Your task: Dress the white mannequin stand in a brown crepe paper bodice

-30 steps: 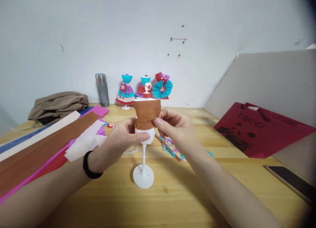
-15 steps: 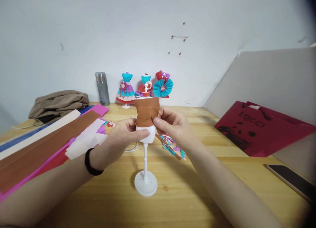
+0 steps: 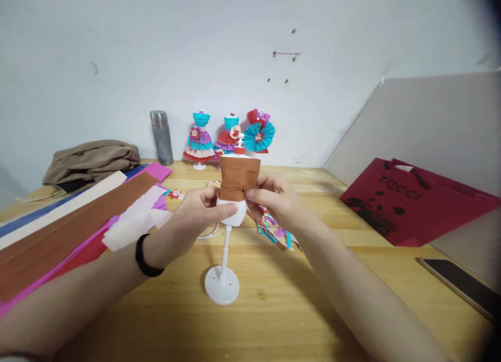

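Observation:
A small white mannequin (image 3: pixel 230 211) on a round stand leans slightly over the table, its top tipped to the right. Brown crepe paper (image 3: pixel 238 175) wraps its torso, creased at the waist. My left hand (image 3: pixel 205 208) grips the mannequin's hip and the paper's lower left edge, thumb across the white front. At the right side of the waist, my right hand (image 3: pixel 272 195) pinches the gathered brown paper between thumb and fingers. Some of the fingers on both hands are hidden behind the figure.
Paper-dressed mannequins (image 3: pixel 201 137) stand by the wall beside a thermos (image 3: pixel 161 137). Coloured paper sheets (image 3: pixel 78 215) and a folded brown cloth (image 3: pixel 94 161) lie left. Paper scraps (image 3: pixel 276 231) lie behind my right hand. A red bag (image 3: pixel 415 205) and phone (image 3: pixel 462 286) are at right.
The mannequin has tilted, its top shifting right and its base left. Both hands keep their hold, and the paper at the waist looks more tightly gathered.

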A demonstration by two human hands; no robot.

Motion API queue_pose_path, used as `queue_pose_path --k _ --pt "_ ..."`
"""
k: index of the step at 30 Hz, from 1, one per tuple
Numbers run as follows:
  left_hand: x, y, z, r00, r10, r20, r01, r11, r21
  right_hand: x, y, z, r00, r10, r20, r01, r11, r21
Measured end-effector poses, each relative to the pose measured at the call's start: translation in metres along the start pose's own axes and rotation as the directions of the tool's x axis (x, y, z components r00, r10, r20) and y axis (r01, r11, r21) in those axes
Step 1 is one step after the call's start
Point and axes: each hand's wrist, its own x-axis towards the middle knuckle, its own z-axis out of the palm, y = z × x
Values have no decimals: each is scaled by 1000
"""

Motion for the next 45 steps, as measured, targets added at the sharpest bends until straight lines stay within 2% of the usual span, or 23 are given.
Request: queue_pose_path --k 5,8,13,16,19,21,24,26,28,33,36,39,42,45 --pt "4 -2 1 996 40 -82 -37 998 46 3 4 1 994 -102 -43 96 986 -138" --pt "6 -1 0 990 99 -101 -86 989 123 3 7 2 998 -57 2 57 980 -190" --pt "3 14 -4 997 75 -6 -72 974 213 5 11 -6 996 -19 88 26 997 -78" --pt "1 24 -7 995 79 -67 -59 962 266 9 14 -11 993 -6 120 12 999 -49" --pt "1 28 -10 976 174 -133 -125 942 312 11 18 -11 991 17 130 -14 1000 -20" --pt "1 27 -12 943 300 -146 -214 879 426 11 20 -9 991 24 133 -25 1000 2" --pt "0 24 -12 850 516 -104 -329 676 659 10 21 -5 990 43 135 -45 999 14" --pt "-3 24 -11 792 608 -57 -369 551 749 10 21 -4 990 51 133 -54 998 14" --pt "-6 24 -9 763 645 -41 -368 485 793 9 21 -3 990 54 127 -56 998 12" --pt "-10 26 -4 739 673 -10 -357 404 842 8 20 -2 991 60 120 -61 998 3" --pt "-9 25 -5 740 672 6 -347 375 860 7 20 1 990 64 128 -66 998 8" --pt "-8 26 -8 769 639 18 -335 379 863 8 20 2 990 61 129 -65 998 23" --pt "-6 28 -10 798 602 -6 -305 412 858 8 21 1 992 51 120 -52 999 2" --pt "-5 29 -12 842 537 -46 -263 484 835 8 20 1 992 47 116 -44 999 -28"
